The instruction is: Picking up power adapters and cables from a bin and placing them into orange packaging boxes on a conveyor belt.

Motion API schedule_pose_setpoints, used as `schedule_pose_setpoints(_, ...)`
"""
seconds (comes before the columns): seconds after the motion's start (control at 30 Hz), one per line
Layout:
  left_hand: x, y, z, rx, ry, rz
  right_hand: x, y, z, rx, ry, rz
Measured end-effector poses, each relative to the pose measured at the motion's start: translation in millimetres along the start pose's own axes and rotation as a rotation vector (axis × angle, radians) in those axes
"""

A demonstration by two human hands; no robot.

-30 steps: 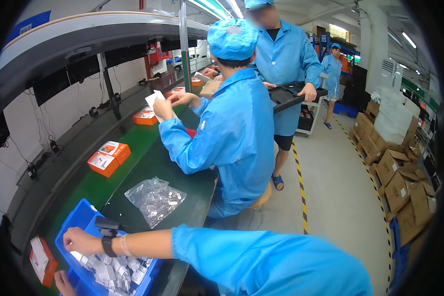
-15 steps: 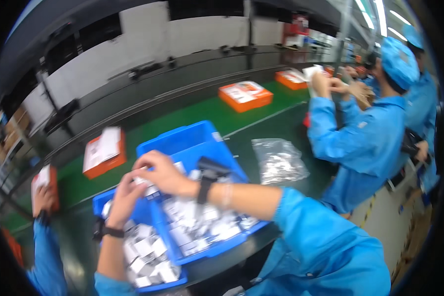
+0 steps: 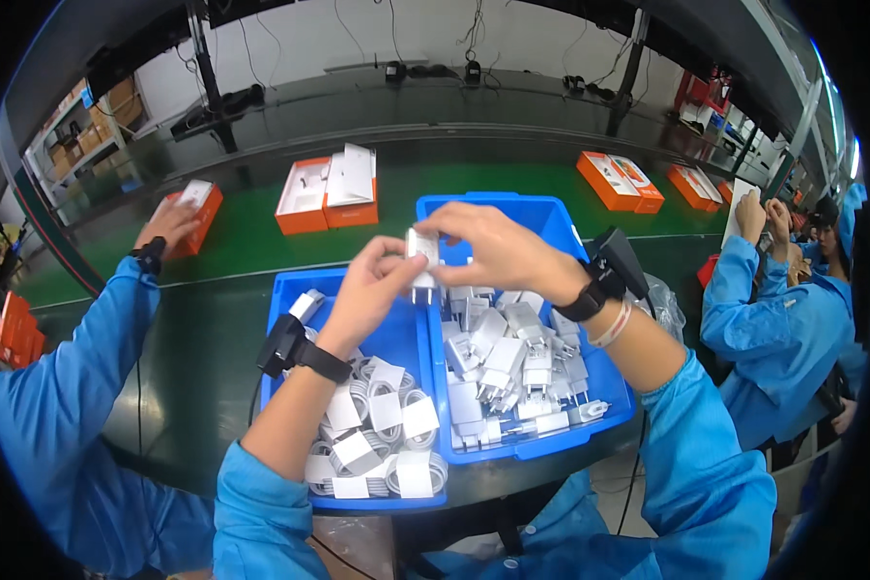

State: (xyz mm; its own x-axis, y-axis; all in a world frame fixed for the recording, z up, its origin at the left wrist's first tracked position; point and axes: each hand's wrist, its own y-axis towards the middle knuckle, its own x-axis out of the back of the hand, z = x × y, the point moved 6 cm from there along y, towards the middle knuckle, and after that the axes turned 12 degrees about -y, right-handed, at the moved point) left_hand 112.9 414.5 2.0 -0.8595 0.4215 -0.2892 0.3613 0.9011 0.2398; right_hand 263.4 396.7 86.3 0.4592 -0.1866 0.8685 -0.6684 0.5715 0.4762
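Between my two hands, above the blue bins, is a white plug-in power charger (image 3: 422,259) with its two prongs pointing down. My left hand (image 3: 369,295) pinches it from the left with thumb and fingers. From the right, my right hand (image 3: 498,253) grips it, fingertips at its upper end and thumb along its side. Beneath my right hand, a blue bin (image 3: 563,447) holds many more white chargers (image 3: 503,362). Under my left forearm, a second blue bin (image 3: 290,290) contains coiled white cables (image 3: 387,411) with paper bands.
Along the green belt (image 3: 483,174) stand orange boxes, including an open one (image 3: 304,198) ahead of me and another (image 3: 619,182) farther right. A co-worker's hand (image 3: 169,222) rests on a box at left. Another co-worker (image 3: 773,319) works at right, beyond a clear plastic bag (image 3: 665,304).
The view has swung and levelled, so bins and belt sit differently in it. The charger between my hands now shows plainly. The open orange box ahead now shows its inside.
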Motion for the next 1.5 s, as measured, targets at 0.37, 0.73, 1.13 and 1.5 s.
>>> schedule_pose_setpoints(0.37, 33.4, -4.5, -13.7, -0.161, 0.524, -0.196, 40.9, 85.3, -38.4, 0.102, -0.452, 0.17)
schedule_pose_setpoints(0.73, 38.7, -2.7, 0.2, -0.318, 1.429, -0.168, -57.2, 228.0, -130.4, -0.008, -0.335, 0.119)
schedule_pose_setpoints(1.13, 40.2, 1.9, 2.9, -0.302, 1.465, -0.188, -191.3, 259.7, -193.3, -0.162, -0.392, 0.309)
schedule_pose_setpoints(1.5, 38.8, 4.2, 1.2, -0.329, 1.461, -0.174, -196.4, 240.2, -203.4, -0.176, -0.461, 0.245)
